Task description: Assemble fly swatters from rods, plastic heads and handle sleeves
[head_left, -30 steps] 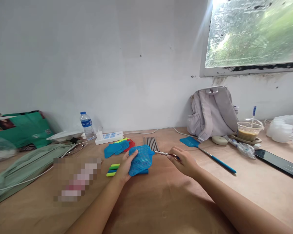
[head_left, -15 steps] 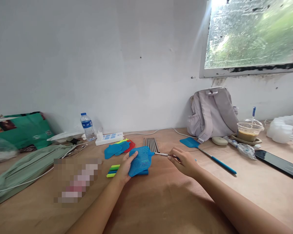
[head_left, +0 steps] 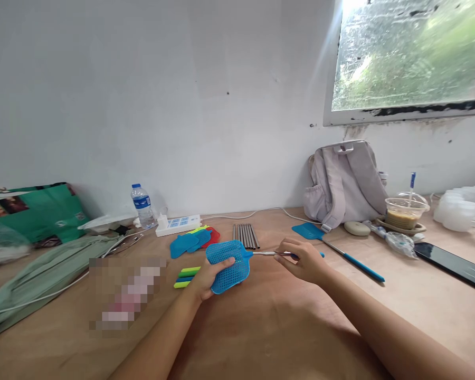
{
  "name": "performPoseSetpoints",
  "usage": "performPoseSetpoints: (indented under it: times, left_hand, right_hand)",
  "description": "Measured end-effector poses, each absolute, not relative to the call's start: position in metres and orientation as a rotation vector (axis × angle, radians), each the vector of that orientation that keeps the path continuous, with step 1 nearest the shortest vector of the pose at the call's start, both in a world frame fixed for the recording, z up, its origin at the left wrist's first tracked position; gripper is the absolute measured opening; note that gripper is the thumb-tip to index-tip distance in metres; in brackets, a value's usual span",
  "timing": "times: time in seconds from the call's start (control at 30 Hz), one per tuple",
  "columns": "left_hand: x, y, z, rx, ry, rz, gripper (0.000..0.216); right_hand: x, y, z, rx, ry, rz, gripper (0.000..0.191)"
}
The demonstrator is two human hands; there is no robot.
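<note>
My left hand (head_left: 206,278) is closed on the meshed head of a blue fly swatter (head_left: 233,275), with the thumb lying across the mesh. From the head's neck a thin metal rod (head_left: 264,253) runs to the right. My right hand (head_left: 304,259) pinches this rod near its blue grip, whose end shows past the knuckles. Left of the swatter lie yellow-green and blue handle tubes (head_left: 187,277), partly hidden by my left hand. Behind it are loose blue swatter heads (head_left: 183,244), a red swatter head (head_left: 214,237) and several metal rods (head_left: 245,236) side by side.
To the right lies another blue fly swatter (head_left: 354,260), near a grey backpack (head_left: 344,182), a drink cup (head_left: 404,214) and a black phone (head_left: 453,266). A power strip (head_left: 178,225) and water bottle (head_left: 142,206) stand back left. Green cloth (head_left: 43,277) covers the left side.
The swatter head has turned and dropped slightly, and my left thumb has slid further across its mesh. My right hand has shifted a little to the right along with the rod.
</note>
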State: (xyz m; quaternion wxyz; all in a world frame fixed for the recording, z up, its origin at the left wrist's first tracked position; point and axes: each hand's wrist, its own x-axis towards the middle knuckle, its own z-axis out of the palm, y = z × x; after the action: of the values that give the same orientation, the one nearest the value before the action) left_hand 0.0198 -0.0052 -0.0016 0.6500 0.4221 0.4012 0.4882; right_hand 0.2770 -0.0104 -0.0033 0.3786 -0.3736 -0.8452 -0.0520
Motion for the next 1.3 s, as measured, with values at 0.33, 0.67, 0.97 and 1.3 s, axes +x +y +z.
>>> performPoseSetpoints:
  times: [0.33, 0.67, 0.97, 1.3]
  left_hand:
    - [0.011, -0.006, 0.003, 1.113, 1.078, 1.037, 0.058]
    - [0.016, -0.008, 0.004, 1.13, 1.183, 1.127, 0.05]
    - [0.016, -0.01, 0.002, 1.261, 1.134, 1.062, 0.05]
    - [0.008, -0.011, 0.006, 1.312, 1.115, 1.019, 0.05]
  right_hand:
    - [0.278, -0.017, 0.002, -0.953, -2.314, -0.115, 0.014]
    - [0.276, -0.014, -0.001, -0.977, -2.326, -0.035, 0.013]
    - [0.27, -0.018, -0.001, -0.895, -2.337, 0.022, 0.012]
    - [0.264, -0.021, -0.006, -0.87, -2.303, 0.142, 0.011]
